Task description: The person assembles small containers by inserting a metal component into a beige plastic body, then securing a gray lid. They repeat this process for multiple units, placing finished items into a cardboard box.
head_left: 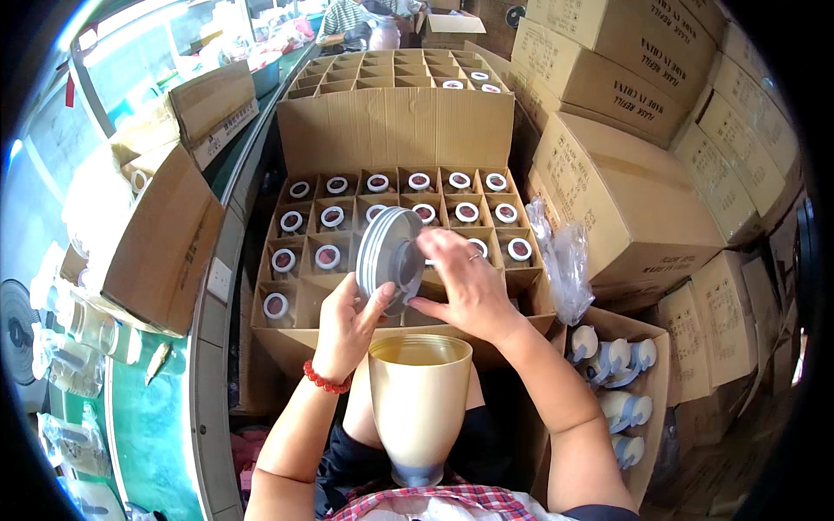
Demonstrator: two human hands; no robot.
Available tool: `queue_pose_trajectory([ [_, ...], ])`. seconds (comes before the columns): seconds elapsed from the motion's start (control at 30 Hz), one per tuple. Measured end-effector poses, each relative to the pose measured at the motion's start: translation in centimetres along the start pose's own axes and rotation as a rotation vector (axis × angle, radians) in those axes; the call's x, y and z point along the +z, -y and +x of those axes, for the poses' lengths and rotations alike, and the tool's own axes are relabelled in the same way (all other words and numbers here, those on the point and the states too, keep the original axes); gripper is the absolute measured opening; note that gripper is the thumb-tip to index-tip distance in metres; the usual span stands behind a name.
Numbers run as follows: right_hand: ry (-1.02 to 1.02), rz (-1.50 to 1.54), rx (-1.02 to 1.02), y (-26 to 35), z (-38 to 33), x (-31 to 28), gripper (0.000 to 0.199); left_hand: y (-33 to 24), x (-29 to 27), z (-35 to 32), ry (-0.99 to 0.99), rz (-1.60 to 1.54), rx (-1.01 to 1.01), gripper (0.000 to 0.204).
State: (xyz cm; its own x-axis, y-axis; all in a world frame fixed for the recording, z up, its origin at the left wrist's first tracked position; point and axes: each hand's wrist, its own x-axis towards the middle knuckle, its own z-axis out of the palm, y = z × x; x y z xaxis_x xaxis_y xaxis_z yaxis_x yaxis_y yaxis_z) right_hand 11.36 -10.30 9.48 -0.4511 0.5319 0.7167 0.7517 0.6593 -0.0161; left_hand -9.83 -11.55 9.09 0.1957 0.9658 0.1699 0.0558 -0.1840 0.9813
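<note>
Head view: both hands (pixel 417 291) pinching silvery flask (pixel 388 254) (long axis tilted, base up-left) above beige shell (pixel 420 399).

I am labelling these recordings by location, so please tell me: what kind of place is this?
Probably a packing area in a factory or warehouse. Stacked brown cardboard cartons fill the right side, an open divided cardboard box holds rows of round-topped items, and a green conveyor-like workbench runs along the left.

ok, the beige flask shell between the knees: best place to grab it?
Grip the beige shell around its wide upper wall just under the open rim, from either side. It stands mouth-up and tapers toward the base, so lower grips would likely slip. Both hands are busy with the silver liner.
</note>
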Motion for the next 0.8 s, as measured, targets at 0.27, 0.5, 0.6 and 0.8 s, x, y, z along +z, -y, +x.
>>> queue_pose_trajectory([
  [0.27,-0.109,0.101,0.135,-0.1,-0.6,0.2,0.091,1.1,1.2,0.4,-0.019,-0.014,-0.015,0.029],
  [0.5,-0.055,0.349,0.637,-2.5,-3.6,2.3,0.045,3.9,0.9,1.6,0.010,0.054,0.062,0.018],
  [0.6,-0.030,0.188,0.754,-7.6,-6.9,2.3,0.030,4.5,-0.4,2.7,-0.176,-0.314,-0.053,0.022],
  [0.8,0.495,-0.313,0.878,-19.3,-15.4,5.2,0.035,14.4,-2.7,3.9,-0.125,-1.024,-0.477,0.028],
])
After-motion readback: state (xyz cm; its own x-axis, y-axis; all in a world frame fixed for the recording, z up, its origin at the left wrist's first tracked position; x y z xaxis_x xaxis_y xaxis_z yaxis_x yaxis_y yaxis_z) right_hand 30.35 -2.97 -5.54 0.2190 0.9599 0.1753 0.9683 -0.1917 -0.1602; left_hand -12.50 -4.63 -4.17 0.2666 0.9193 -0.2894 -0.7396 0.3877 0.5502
